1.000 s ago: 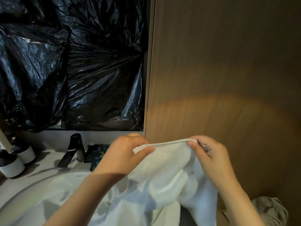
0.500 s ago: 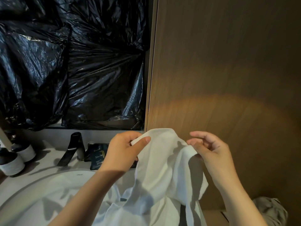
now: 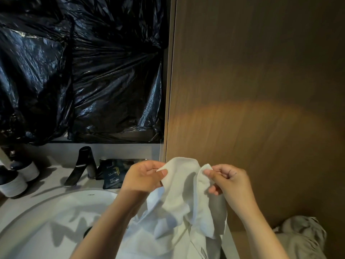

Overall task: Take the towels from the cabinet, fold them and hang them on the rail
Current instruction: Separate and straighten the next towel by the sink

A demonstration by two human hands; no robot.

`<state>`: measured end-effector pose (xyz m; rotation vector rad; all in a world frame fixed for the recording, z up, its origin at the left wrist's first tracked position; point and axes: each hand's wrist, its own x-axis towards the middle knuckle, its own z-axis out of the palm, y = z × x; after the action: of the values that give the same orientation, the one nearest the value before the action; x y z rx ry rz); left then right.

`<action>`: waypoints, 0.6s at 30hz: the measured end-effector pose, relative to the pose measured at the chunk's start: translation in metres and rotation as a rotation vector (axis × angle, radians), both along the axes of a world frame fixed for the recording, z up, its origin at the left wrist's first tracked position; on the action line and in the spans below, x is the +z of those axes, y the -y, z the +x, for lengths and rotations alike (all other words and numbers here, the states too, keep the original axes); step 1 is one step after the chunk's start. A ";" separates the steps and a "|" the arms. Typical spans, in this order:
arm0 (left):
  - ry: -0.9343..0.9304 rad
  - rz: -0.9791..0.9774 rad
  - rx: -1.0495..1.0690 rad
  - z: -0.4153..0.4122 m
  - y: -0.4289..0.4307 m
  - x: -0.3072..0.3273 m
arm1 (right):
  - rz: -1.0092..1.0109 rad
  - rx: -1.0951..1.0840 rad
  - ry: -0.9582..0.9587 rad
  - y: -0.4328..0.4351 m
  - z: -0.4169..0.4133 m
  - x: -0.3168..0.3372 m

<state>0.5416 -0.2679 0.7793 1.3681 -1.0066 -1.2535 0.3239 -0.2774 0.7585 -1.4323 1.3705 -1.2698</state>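
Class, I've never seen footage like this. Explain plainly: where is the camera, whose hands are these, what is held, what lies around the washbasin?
The camera sits on a person's head, looking down; there is no machine. The left hand and right hand are the wearer's. Each pinches an upper edge of a white cloth towel, which hangs over a round white washbasin. Behind it stand a black metal tap, a flat dark sachet and two dark bottles with white bands.
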 end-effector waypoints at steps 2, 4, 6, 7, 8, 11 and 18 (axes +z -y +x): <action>0.036 -0.035 0.060 0.002 0.001 -0.002 | -0.040 0.010 -0.071 -0.001 0.001 0.001; 0.070 -0.081 0.125 0.003 0.002 0.000 | -0.107 0.033 -0.121 -0.003 0.005 0.010; 0.049 -0.121 0.157 0.002 0.004 0.002 | -0.167 0.098 -0.164 -0.007 0.011 0.026; 0.035 -0.145 0.153 0.000 0.004 0.003 | -0.187 0.144 -0.189 -0.010 0.015 0.034; 0.020 -0.169 0.131 -0.002 0.003 0.005 | -0.200 0.186 -0.214 -0.013 0.019 0.041; -0.083 -0.225 0.017 -0.007 -0.002 0.010 | -0.212 0.227 -0.235 -0.019 0.031 0.052; -0.096 -0.288 -0.137 -0.009 -0.010 0.013 | -0.201 0.193 -0.208 -0.016 0.036 0.046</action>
<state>0.5328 -0.2575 0.7924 1.0231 -1.1783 -1.2075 0.3602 -0.2611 0.8043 -1.8314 1.2272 -1.1849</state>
